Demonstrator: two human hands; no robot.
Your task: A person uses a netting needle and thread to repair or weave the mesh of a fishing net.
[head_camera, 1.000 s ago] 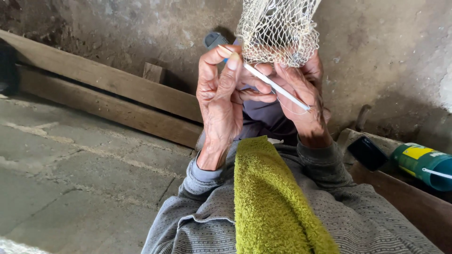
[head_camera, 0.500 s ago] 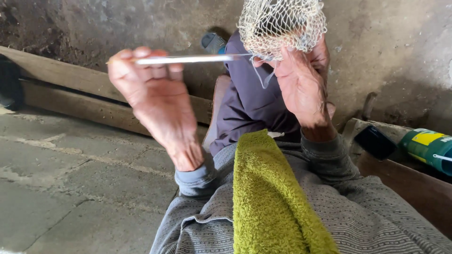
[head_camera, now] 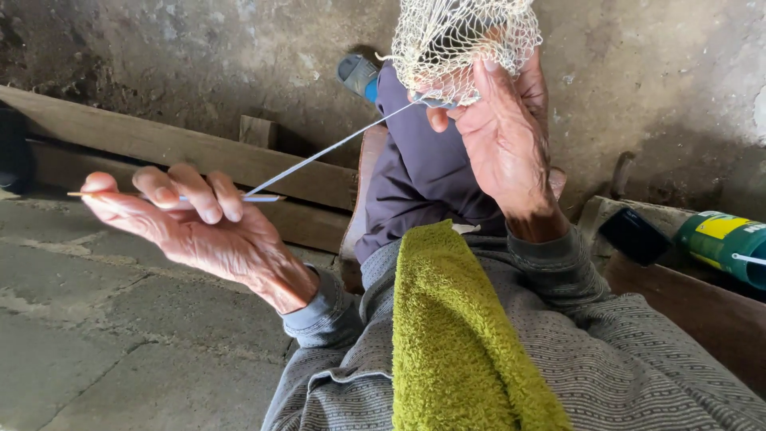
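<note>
My left hand (head_camera: 191, 223) is stretched out to the left and grips a thin netting needle (head_camera: 171, 196) that lies across its fingers. A pale twine (head_camera: 327, 150) runs taut from the needle up to a cream mesh net (head_camera: 463, 40) at the top of the view. My right hand (head_camera: 503, 136) pinches the lower edge of that net between thumb and fingers. A green towel (head_camera: 455, 335) lies over my chest, above grey striped sleeves. My leg in dark purple trousers (head_camera: 415, 175) reaches forward beneath the net.
Wooden planks (head_camera: 183, 152) lie along the foot of a rough concrete wall (head_camera: 239, 56). A green and yellow spool (head_camera: 726, 243) and a black object (head_camera: 634, 235) rest on a brown board at the right. A blue sandal (head_camera: 359, 76) shows by my foot.
My left hand has drawn the needle out of the net and swung far to the left and down, pulling the twine taut. My right hand stays on the net's edge.
</note>
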